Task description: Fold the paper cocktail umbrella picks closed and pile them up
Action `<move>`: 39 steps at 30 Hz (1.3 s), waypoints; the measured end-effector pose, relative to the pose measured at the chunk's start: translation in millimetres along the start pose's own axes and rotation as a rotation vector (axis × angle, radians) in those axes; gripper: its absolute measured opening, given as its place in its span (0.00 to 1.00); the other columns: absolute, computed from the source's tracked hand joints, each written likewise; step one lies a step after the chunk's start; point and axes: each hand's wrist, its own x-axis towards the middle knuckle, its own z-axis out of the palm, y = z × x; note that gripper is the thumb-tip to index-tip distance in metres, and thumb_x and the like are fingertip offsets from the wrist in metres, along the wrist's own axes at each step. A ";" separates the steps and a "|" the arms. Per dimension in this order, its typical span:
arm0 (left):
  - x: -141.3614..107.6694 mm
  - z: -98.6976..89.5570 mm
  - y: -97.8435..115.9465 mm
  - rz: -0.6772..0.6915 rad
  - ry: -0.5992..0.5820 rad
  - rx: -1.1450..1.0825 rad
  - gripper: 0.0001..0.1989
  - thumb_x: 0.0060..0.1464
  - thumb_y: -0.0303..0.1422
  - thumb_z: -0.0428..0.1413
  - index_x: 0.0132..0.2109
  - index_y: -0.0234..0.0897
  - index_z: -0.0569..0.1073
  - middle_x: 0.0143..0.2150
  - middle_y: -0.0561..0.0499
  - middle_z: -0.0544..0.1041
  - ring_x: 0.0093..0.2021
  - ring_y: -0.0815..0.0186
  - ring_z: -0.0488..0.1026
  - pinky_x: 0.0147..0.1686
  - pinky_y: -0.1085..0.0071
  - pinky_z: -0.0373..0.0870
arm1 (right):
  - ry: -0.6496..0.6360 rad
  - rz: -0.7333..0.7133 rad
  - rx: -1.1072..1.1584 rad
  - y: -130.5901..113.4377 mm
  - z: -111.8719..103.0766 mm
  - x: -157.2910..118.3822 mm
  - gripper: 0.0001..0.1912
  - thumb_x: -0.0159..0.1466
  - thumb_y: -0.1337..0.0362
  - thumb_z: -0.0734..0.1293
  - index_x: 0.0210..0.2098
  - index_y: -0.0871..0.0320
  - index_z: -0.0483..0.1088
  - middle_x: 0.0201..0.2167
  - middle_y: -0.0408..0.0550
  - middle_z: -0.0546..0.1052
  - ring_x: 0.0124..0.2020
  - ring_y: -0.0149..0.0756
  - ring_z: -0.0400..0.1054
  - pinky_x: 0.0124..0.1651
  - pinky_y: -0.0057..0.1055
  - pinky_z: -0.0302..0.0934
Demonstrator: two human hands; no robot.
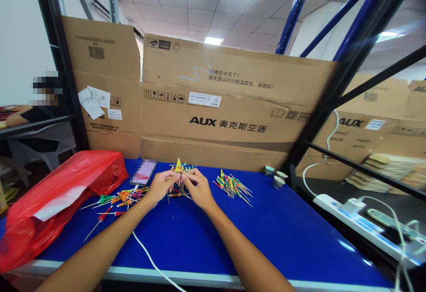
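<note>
A small yellow paper cocktail umbrella points upward, partly folded, between my two hands. My left hand pinches it from the left, and my right hand pinches it from the right. The fingertips of both hands meet at its lower edge and hide part of it. Behind and beneath the hands lies a pile of cocktail umbrellas with wooden sticks, partly covered by my fingers. To the right rests a bundle of closed cocktail umbrellas. Left of my left hand, loose orange, green and red cocktail umbrellas are scattered.
A red plastic bag covers the table's left side, beside a phone with a white cable. Small round containers stand at the back right. Cardboard panels wall the back. A power strip lies right; a person sits far left.
</note>
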 end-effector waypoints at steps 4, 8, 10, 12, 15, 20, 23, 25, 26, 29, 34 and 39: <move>-1.7 2.1 0.2 0.017 -0.022 -0.014 0.21 0.51 0.49 0.61 0.37 0.31 0.78 0.20 0.55 0.73 0.16 0.75 0.59 0.18 0.77 0.52 | 0.051 0.113 0.253 0.4 10.1 -0.4 0.13 0.63 0.53 0.69 0.36 0.54 0.81 0.33 0.48 0.76 0.37 0.39 0.68 0.40 0.34 0.62; -1.3 2.1 -2.0 0.025 -0.024 -0.014 0.20 0.52 0.48 0.61 0.37 0.31 0.78 0.19 0.55 0.72 0.16 0.75 0.59 0.17 0.77 0.51 | 0.085 0.329 0.621 0.0 20.4 -2.3 0.17 0.56 0.55 0.75 0.42 0.55 0.79 0.27 0.44 0.75 0.26 0.31 0.61 0.29 0.29 0.55; -0.7 2.4 -2.7 0.031 -0.046 -0.004 0.20 0.52 0.47 0.62 0.38 0.31 0.79 0.23 0.52 0.76 0.16 0.75 0.59 0.17 0.77 0.51 | 0.080 0.414 0.764 -0.8 21.7 -2.9 0.15 0.54 0.57 0.77 0.38 0.57 0.79 0.25 0.43 0.74 0.24 0.29 0.60 0.28 0.28 0.53; -0.3 2.9 -2.8 0.036 -0.077 0.013 0.20 0.51 0.47 0.62 0.37 0.31 0.79 0.25 0.51 0.77 0.16 0.75 0.59 0.17 0.77 0.51 | 0.067 0.468 0.868 -1.3 20.9 -3.4 0.12 0.53 0.59 0.78 0.33 0.59 0.77 0.23 0.42 0.73 0.25 0.29 0.61 0.29 0.27 0.53; -0.7 3.7 -2.3 0.040 -0.109 0.050 0.20 0.52 0.47 0.62 0.35 0.31 0.80 0.21 0.52 0.75 0.16 0.74 0.58 0.17 0.77 0.52 | 0.038 0.508 0.982 -1.3 18.9 -4.4 0.10 0.53 0.62 0.78 0.30 0.58 0.76 0.23 0.41 0.73 0.25 0.28 0.61 0.30 0.27 0.55; -2.2 3.4 -5.3 0.038 -0.142 0.107 0.20 0.52 0.47 0.62 0.36 0.31 0.81 0.19 0.53 0.72 0.17 0.73 0.60 0.18 0.76 0.55 | -0.007 0.527 1.065 -2.0 17.6 -4.9 0.12 0.53 0.64 0.77 0.36 0.56 0.76 0.29 0.42 0.77 0.26 0.30 0.63 0.32 0.28 0.56; -1.8 2.4 -8.8 0.012 -0.170 0.143 0.20 0.52 0.47 0.61 0.36 0.31 0.82 0.19 0.53 0.73 0.16 0.72 0.60 0.18 0.76 0.56 | 0.019 0.497 1.062 -4.0 17.6 -4.1 0.14 0.53 0.64 0.77 0.39 0.55 0.76 0.34 0.44 0.79 0.28 0.32 0.66 0.31 0.28 0.57; -1.5 2.0 -9.5 -0.003 -0.186 0.160 0.20 0.52 0.47 0.61 0.37 0.31 0.82 0.20 0.52 0.74 0.16 0.71 0.61 0.18 0.75 0.56 | 0.033 0.478 1.068 -5.5 17.4 -3.3 0.15 0.53 0.65 0.77 0.40 0.55 0.76 0.35 0.45 0.80 0.30 0.33 0.67 0.31 0.27 0.57; -1.6 2.1 -9.2 -0.008 -0.191 0.165 0.20 0.53 0.47 0.61 0.37 0.31 0.82 0.21 0.51 0.76 0.17 0.71 0.61 0.19 0.75 0.57 | 0.040 0.472 1.074 -6.2 17.1 -3.0 0.16 0.53 0.65 0.77 0.40 0.55 0.76 0.36 0.45 0.80 0.31 0.33 0.68 0.30 0.27 0.57; -3.1 3.3 -6.3 -0.011 -0.206 0.167 0.20 0.53 0.47 0.60 0.37 0.32 0.83 0.26 0.49 0.79 0.18 0.71 0.62 0.19 0.75 0.57 | 0.055 0.466 1.094 -7.9 15.1 -2.0 0.16 0.52 0.67 0.76 0.41 0.54 0.75 0.33 0.44 0.80 0.29 0.33 0.68 0.28 0.26 0.56; -6.6 6.3 -0.6 -0.011 -0.222 0.191 0.19 0.52 0.45 0.62 0.40 0.32 0.83 0.26 0.48 0.80 0.17 0.72 0.62 0.18 0.76 0.55 | 0.002 0.495 1.103 -7.8 11.1 -1.6 0.16 0.54 0.65 0.75 0.42 0.55 0.74 0.33 0.46 0.79 0.29 0.34 0.68 0.27 0.27 0.56; -6.8 8.2 5.9 0.023 -0.154 0.070 0.17 0.50 0.44 0.63 0.35 0.32 0.83 0.33 0.43 0.83 0.22 0.69 0.69 0.21 0.75 0.60 | -0.086 0.518 1.102 -3.5 15.2 -3.7 0.09 0.55 0.63 0.76 0.31 0.57 0.72 0.25 0.41 0.73 0.25 0.29 0.62 0.31 0.27 0.57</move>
